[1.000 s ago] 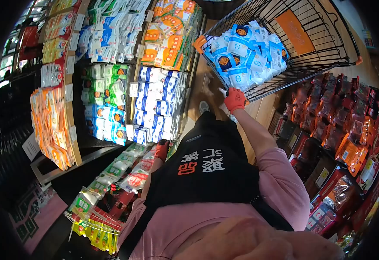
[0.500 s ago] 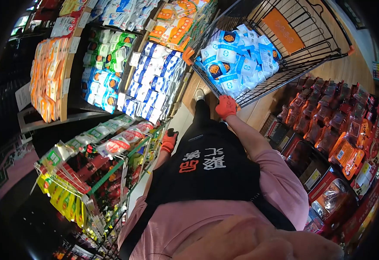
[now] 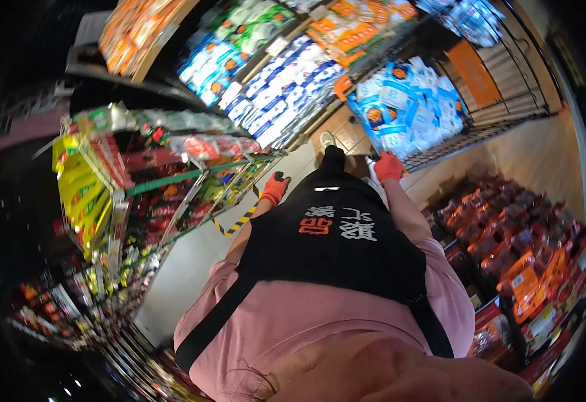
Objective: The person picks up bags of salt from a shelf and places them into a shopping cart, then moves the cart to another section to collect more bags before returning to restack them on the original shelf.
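My right hand [image 3: 389, 167], in a red-orange glove, is closed on the near edge of a black wire shopping cart [image 3: 507, 119]. A heap of blue and white packets [image 3: 407, 100] lies in the cart, beside its orange panel [image 3: 473, 75]. My left hand [image 3: 275, 189], in a matching glove with dark fingertips, hangs at my side, fingers loosely bent and apart, with nothing visible in it. It is nearest to a rack of hanging packets [image 3: 216, 145] on the left and touches nothing that I can see.
Shelves of blue and white packets [image 3: 283, 90] and orange packets [image 3: 360, 30] stand ahead. At the right is a display of dark red packaged goods [image 3: 507, 228]. Yellow and black tape [image 3: 239, 221] edges the floor by the left rack. One shoe [image 3: 327, 139] shows ahead.
My view has turned, and shelves, cart and racks sit differently in it. More floor shows at left. My right hand stays on the cart; my left hand still hangs free.
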`<action>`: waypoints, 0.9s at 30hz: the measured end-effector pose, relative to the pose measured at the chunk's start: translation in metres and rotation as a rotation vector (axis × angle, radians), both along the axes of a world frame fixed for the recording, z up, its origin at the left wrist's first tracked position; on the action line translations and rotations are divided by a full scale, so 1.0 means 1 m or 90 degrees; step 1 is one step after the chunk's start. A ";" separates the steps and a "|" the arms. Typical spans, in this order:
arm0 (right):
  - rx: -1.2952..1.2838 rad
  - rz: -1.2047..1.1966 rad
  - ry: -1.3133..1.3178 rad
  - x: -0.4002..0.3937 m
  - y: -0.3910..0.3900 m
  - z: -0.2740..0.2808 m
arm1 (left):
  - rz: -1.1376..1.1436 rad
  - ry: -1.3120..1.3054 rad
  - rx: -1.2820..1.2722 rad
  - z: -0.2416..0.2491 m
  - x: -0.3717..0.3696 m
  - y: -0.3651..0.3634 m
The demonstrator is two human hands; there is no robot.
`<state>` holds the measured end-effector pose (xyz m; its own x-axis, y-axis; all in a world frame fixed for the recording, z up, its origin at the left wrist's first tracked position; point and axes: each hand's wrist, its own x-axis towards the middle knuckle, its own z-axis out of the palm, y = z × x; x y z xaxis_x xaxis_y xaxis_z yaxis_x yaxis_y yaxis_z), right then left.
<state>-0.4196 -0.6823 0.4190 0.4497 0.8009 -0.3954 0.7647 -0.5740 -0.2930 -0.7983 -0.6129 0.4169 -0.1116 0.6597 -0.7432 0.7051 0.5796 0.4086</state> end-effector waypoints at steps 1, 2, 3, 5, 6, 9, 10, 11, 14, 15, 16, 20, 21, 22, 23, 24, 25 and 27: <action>-0.002 0.018 -0.013 0.004 0.002 -0.007 | -0.079 0.063 0.041 0.024 0.005 0.000; -0.010 0.022 -0.006 0.009 0.004 -0.013 | -0.079 0.077 0.037 0.010 -0.006 -0.002; -0.019 0.024 0.000 0.015 0.006 -0.017 | -0.081 0.090 0.031 -0.006 -0.016 -0.006; -0.036 0.046 -0.011 0.025 0.012 -0.021 | -0.054 0.076 0.027 0.001 -0.022 -0.001; -0.046 0.056 -0.019 0.030 0.013 -0.022 | -0.030 0.065 0.019 -0.005 -0.028 0.003; -0.079 0.057 -0.035 0.043 0.015 -0.028 | 0.023 0.031 0.010 0.012 -0.026 0.022; -0.105 0.068 -0.041 0.048 0.019 -0.025 | 0.032 0.031 0.019 0.015 -0.024 0.030; -0.132 0.077 -0.047 0.051 0.024 -0.022 | 0.038 0.032 0.028 0.016 -0.024 0.039; -0.216 0.098 -0.042 0.058 0.040 -0.006 | 0.018 0.046 0.034 0.003 -0.025 0.067; -0.249 0.104 -0.036 0.061 0.045 -0.001 | 0.001 0.059 0.045 -0.001 -0.024 0.076; -0.251 0.114 -0.044 0.065 0.047 -0.002 | 0.008 0.031 0.019 -0.009 -0.025 0.087; -0.287 0.083 -0.032 0.074 0.055 -0.012 | 0.082 -0.086 -0.067 0.006 -0.015 0.132; -0.293 0.045 -0.008 0.067 0.062 -0.001 | 0.033 -0.073 -0.045 -0.005 -0.017 0.141; -0.300 0.004 0.015 0.055 0.076 0.018 | -0.020 -0.063 -0.026 -0.022 -0.021 0.151; -0.311 -0.043 0.037 0.051 0.083 0.029 | -0.076 -0.055 -0.010 -0.035 -0.023 0.159; -0.216 -0.088 0.063 0.056 0.073 0.004 | -0.085 -0.072 -0.009 -0.034 -0.022 0.170; -0.119 -0.134 0.084 0.064 0.061 -0.024 | -0.097 -0.089 -0.009 -0.029 -0.021 0.180; -0.036 -0.214 0.193 0.066 0.063 -0.030 | -0.037 -0.110 0.020 -0.028 -0.018 0.193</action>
